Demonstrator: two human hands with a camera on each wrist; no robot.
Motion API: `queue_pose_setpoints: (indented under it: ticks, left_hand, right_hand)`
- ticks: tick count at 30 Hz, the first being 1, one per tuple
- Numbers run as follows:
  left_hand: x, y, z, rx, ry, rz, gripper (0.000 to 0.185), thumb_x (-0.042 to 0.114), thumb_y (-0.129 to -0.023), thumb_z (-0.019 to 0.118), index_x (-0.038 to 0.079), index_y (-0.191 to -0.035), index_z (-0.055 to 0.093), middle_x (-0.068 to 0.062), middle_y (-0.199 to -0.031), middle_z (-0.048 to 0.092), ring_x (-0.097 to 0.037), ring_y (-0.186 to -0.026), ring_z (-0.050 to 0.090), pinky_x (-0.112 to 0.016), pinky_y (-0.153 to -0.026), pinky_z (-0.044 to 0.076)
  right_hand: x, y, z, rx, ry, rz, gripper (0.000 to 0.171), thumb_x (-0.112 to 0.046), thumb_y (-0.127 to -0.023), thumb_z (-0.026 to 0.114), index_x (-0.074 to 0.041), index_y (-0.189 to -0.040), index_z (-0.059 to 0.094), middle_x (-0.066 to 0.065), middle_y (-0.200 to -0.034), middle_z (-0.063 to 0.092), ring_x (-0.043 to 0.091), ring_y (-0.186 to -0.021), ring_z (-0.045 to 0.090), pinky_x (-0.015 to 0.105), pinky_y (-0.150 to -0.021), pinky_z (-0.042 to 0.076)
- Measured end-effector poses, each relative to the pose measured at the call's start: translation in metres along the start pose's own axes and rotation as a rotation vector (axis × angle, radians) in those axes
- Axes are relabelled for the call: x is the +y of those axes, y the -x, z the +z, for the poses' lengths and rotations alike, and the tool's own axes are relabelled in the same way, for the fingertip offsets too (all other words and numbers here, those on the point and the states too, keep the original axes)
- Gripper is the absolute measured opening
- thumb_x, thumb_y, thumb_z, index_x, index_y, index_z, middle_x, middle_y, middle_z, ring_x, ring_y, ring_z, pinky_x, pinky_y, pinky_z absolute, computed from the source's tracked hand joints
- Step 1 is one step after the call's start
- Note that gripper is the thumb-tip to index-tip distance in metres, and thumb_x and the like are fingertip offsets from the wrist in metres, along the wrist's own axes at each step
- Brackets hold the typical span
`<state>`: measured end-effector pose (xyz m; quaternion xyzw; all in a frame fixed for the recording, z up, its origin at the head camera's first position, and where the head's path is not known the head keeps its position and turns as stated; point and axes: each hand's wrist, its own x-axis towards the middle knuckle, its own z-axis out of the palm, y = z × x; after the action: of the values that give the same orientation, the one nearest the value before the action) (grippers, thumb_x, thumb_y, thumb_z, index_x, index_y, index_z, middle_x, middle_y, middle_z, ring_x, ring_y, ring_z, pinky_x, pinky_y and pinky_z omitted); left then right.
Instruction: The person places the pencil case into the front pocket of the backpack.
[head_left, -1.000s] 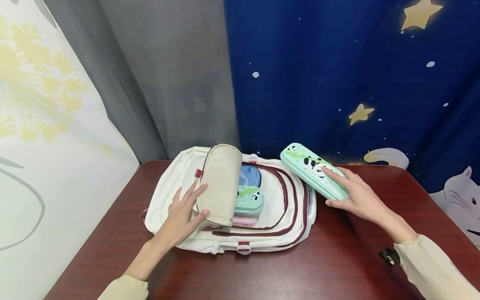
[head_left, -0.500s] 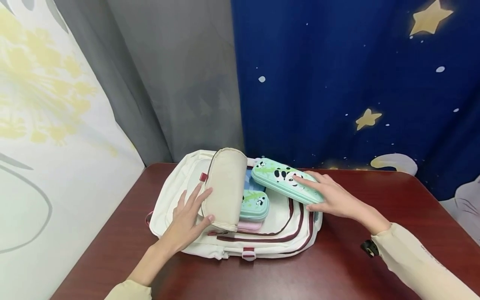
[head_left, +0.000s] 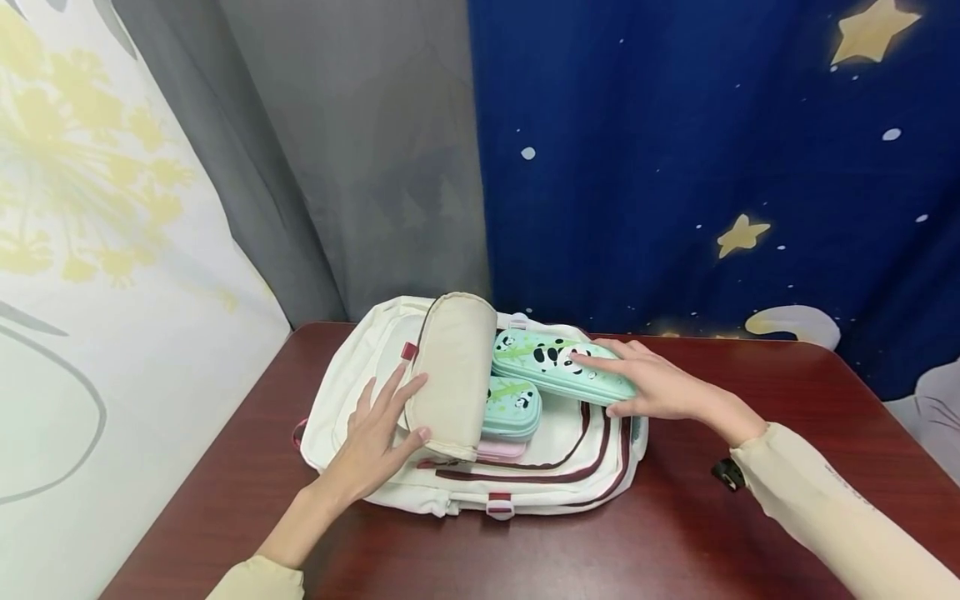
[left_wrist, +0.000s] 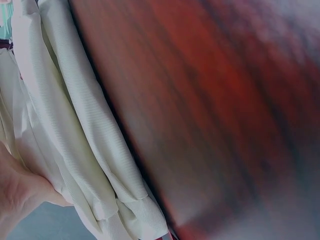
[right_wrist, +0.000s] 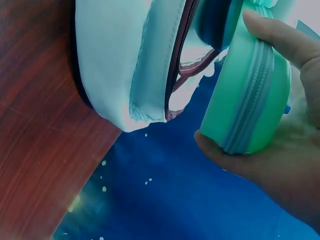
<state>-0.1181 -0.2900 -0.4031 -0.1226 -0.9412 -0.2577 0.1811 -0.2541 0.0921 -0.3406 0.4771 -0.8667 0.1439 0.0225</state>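
A white backpack (head_left: pixel 558 429) with dark red zips lies on the table, its beige flap (head_left: pixel 453 379) folded back. My left hand (head_left: pixel 375 433) rests on that flap with fingers spread; the left wrist view catches part of this hand (left_wrist: pixel 22 192) by the pale fabric. With thumb and fingers my right hand (head_left: pixel 652 383) grips one end of a long mint-green panda pencil case (head_left: pixel 525 358), held over the bag, its far end at the flap. In the right wrist view the case's zip side (right_wrist: pixel 245 95) faces me. A second mint panda case (head_left: pixel 513 408) pokes out from under the flap.
Below the second case a pink flat item (head_left: pixel 501 450) shows, mostly covered. The dark red wooden table (head_left: pixel 420 558) carries the bag near its back edge. Behind it hang a grey curtain (head_left: pixel 375 150) and a blue starry curtain (head_left: pixel 600 167).
My right hand has brought the long pencil case leftwards from the bag's right side and lowered it towards the flap. It now hides the blue case. My left hand stays on the flap.
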Motion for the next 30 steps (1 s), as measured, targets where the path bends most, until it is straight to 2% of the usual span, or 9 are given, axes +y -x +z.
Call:
queue_pose_setpoints:
  ticks: [14,22,25,30]
  left_hand:
    - [0.002,-0.005,-0.001,-0.003,0.039,-0.021,0.063,0.042,-0.086,0.060,0.037,-0.143,0.034,-0.001,-0.153,0.020,-0.047,-0.134,0.008,-0.073,-0.088,0.016]
    - [-0.002,-0.006,-0.001,0.029,0.042,0.027,0.059,0.038,-0.084,0.063,0.029,-0.139,0.042,-0.011,-0.147,0.030,-0.050,-0.130,0.016,-0.072,-0.090,0.020]
    - [-0.001,-0.010,-0.003,0.034,0.069,0.027,0.051,0.035,-0.087,0.060,0.027,-0.136,0.046,-0.012,-0.144,0.033,-0.045,-0.130,0.022,-0.067,-0.094,0.021]
    - [0.006,-0.021,-0.010,0.055,0.136,-0.018,0.033,0.034,-0.094,0.053,0.023,-0.124,0.055,-0.012,-0.136,0.040,-0.030,-0.124,0.037,-0.051,-0.098,0.029]
  right_hand:
    - [0.017,-0.016,-0.003,-0.078,-0.082,0.001,0.080,-0.009,-0.069,0.077,-0.021,-0.141,0.044,0.020,-0.144,0.032,0.034,-0.115,0.038,0.049,-0.087,0.035]
    - [0.024,-0.026,-0.005,-0.109,-0.157,0.018,0.084,-0.001,-0.060,0.071,-0.021,-0.138,0.049,0.021,-0.142,0.034,0.033,-0.114,0.037,0.044,-0.082,0.036]
    - [0.027,-0.024,-0.003,-0.104,-0.160,0.026,0.083,-0.002,-0.060,0.071,-0.022,-0.138,0.049,0.020,-0.143,0.034,0.033,-0.115,0.037,0.044,-0.082,0.035]
    - [0.029,-0.024,-0.001,-0.104,-0.166,0.023,0.082,-0.003,-0.063,0.071,-0.023,-0.138,0.047,0.019,-0.145,0.032,0.036,-0.120,0.034,0.048,-0.084,0.034]
